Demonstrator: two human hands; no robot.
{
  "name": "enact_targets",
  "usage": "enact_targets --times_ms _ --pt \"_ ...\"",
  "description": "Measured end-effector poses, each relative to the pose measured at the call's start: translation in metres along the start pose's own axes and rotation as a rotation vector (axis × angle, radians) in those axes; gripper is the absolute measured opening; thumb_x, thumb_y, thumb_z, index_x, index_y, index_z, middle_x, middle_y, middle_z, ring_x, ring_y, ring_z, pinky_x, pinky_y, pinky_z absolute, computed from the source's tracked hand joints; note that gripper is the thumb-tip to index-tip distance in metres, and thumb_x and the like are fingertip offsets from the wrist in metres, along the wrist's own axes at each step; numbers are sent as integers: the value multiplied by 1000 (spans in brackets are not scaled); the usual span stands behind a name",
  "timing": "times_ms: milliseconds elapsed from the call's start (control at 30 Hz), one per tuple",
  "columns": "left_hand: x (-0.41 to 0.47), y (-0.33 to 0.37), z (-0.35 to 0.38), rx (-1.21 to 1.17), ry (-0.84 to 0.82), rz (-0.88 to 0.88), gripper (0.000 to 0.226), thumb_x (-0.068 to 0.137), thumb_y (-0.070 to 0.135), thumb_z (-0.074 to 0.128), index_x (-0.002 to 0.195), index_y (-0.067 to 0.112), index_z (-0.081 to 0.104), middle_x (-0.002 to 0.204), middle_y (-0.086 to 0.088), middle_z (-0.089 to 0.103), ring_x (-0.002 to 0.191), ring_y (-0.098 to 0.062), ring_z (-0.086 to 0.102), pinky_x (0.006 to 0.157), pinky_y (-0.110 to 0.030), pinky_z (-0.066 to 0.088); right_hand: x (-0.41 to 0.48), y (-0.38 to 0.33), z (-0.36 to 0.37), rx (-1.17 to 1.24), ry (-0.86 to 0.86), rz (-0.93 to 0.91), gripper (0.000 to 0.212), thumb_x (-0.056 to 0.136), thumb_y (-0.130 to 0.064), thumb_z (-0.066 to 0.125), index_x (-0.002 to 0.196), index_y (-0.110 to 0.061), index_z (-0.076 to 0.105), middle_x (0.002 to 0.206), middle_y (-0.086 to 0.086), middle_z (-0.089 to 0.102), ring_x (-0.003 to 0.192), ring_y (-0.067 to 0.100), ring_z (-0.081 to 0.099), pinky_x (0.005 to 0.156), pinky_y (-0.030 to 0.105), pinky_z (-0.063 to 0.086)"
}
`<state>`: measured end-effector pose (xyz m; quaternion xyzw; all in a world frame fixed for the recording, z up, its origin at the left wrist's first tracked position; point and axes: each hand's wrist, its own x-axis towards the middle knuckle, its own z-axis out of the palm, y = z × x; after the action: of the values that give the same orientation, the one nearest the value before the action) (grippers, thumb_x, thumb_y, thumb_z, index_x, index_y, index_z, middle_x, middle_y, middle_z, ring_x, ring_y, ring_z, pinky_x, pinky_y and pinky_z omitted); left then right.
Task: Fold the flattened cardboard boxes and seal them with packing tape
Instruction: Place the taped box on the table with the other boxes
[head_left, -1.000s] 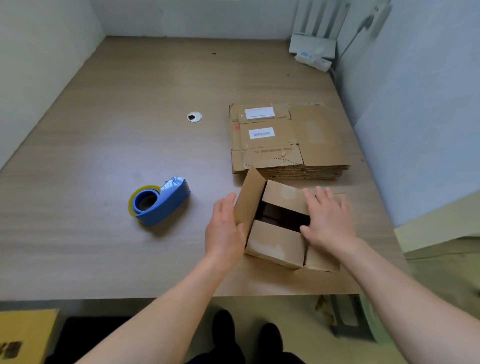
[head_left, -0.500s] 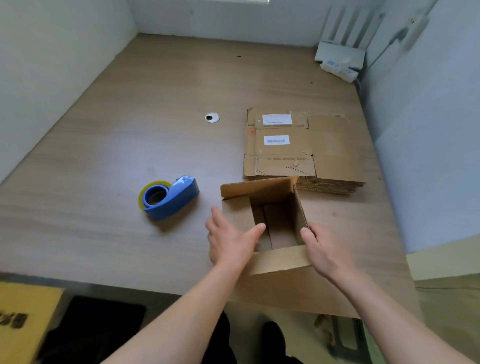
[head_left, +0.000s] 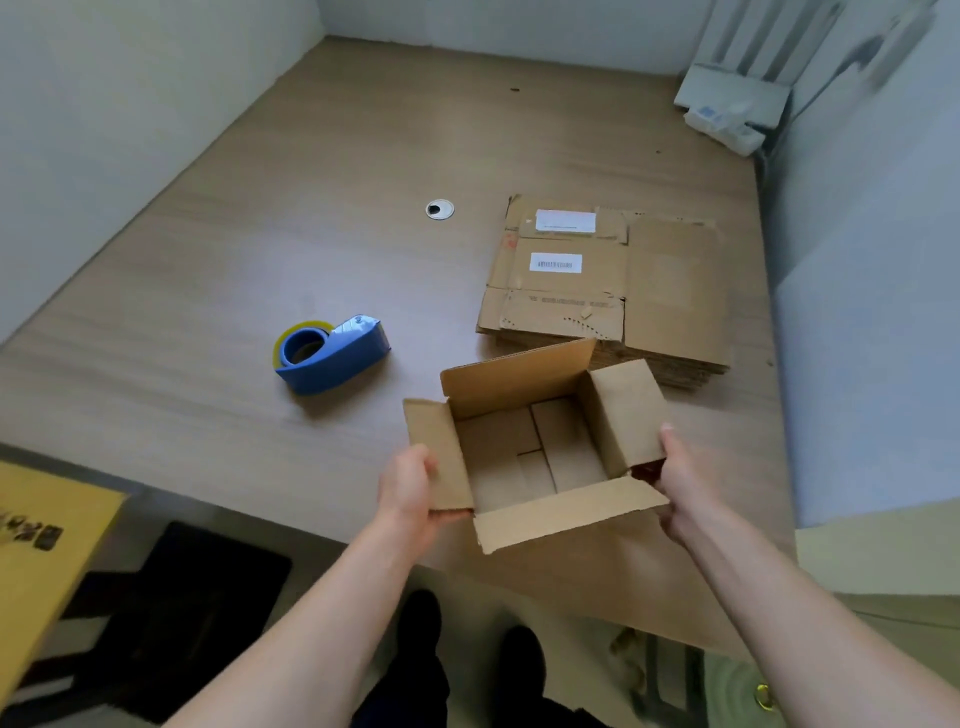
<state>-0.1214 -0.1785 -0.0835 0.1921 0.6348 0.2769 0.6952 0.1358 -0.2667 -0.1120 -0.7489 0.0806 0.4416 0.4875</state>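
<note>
An erected brown cardboard box (head_left: 535, 452) stands mouth up near the table's front edge, its four top flaps spread outward and its bottom flaps folded in. My left hand (head_left: 410, 491) grips the box's left side under the left flap. My right hand (head_left: 680, 483) holds the right side, thumb against the right flap. A blue tape dispenser (head_left: 332, 353) with a yellowish roll lies on the table to the box's left. A stack of flattened boxes (head_left: 608, 291) with white labels lies just behind the box.
The wooden table (head_left: 260, 260) has a round cable grommet (head_left: 439, 209) near its middle. White walls close in left, back and right. A white device (head_left: 727, 109) sits in the far right corner. A yellow object (head_left: 41, 540) is at the lower left, below table level.
The box was turned from lying with flaps being pressed to standing mouth up. Both hands moved from its top to its two sides, and it sits nearer the front edge.
</note>
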Motion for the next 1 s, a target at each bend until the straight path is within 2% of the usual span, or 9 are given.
enact_targets --times_ms 200,333,400,467,633,767,867,933,1000 --pt "3 -42 -19 -195 -24 -97 30 89 3 44 114 18 52 117 -20 59 105 -42 59 76 -58 57 19 3 -12 -109 23 99 39 97 -46 58 115 -11 59 111 14 69 75 22 67 48 28 51" --pt "12 -26 -17 540 163 191 87 84 -2 55 153 33 15 158 -2 29 136 -30 41 98 -38 46 15 2 -10 -11 6 90 43 94 -50 60 115 -14 59 110 15 68 82 28 69 56 34 55" --pt "13 -8 -13 987 204 423 109 77 1 64 155 36 -4 164 10 -1 151 -19 10 115 -37 27 7 1 -10 117 -26 36 36 92 -50 61 107 -18 60 110 15 68 91 30 69 67 38 58" --pt "15 8 -4 1214 141 583 113 73 11 72 156 34 -2 164 13 -4 152 -15 -2 121 -40 19 -7 3 -11 191 -32 -34 33 90 -52 61 101 -22 63 106 15 71 88 27 70 63 35 58" --pt "15 32 13 1392 161 687 81 79 49 74 148 34 34 127 5 60 126 -21 49 108 -46 37 -41 19 -18 224 73 -87 57 89 -65 49 128 -24 57 120 8 62 105 24 61 77 40 53" --pt "10 34 13 1548 230 650 43 87 64 56 118 34 61 102 8 69 101 -20 63 85 -38 48 -66 33 -21 257 16 -171 31 91 -57 54 99 -27 59 96 7 64 88 24 63 63 35 53" --pt "4 25 7 1546 64 466 42 86 66 53 83 26 65 77 6 67 77 -16 64 64 -31 50 -71 32 -19 291 -104 -263 37 93 -37 61 124 -18 54 114 13 67 106 30 64 81 46 56" --pt "-2 10 -1 1383 -52 391 38 87 59 57 79 23 67 74 3 69 73 -16 66 67 -34 56 -71 28 -18 218 -162 -359 47 95 -25 62 138 -15 46 123 14 65 114 31 62 95 51 53" --pt "-5 -9 -10 1166 -128 432 24 87 46 63 98 27 71 94 8 72 89 -14 68 85 -40 57 -72 27 -19 87 -227 -460 52 93 -23 64 142 -15 46 131 11 63 121 26 60 104 51 48"
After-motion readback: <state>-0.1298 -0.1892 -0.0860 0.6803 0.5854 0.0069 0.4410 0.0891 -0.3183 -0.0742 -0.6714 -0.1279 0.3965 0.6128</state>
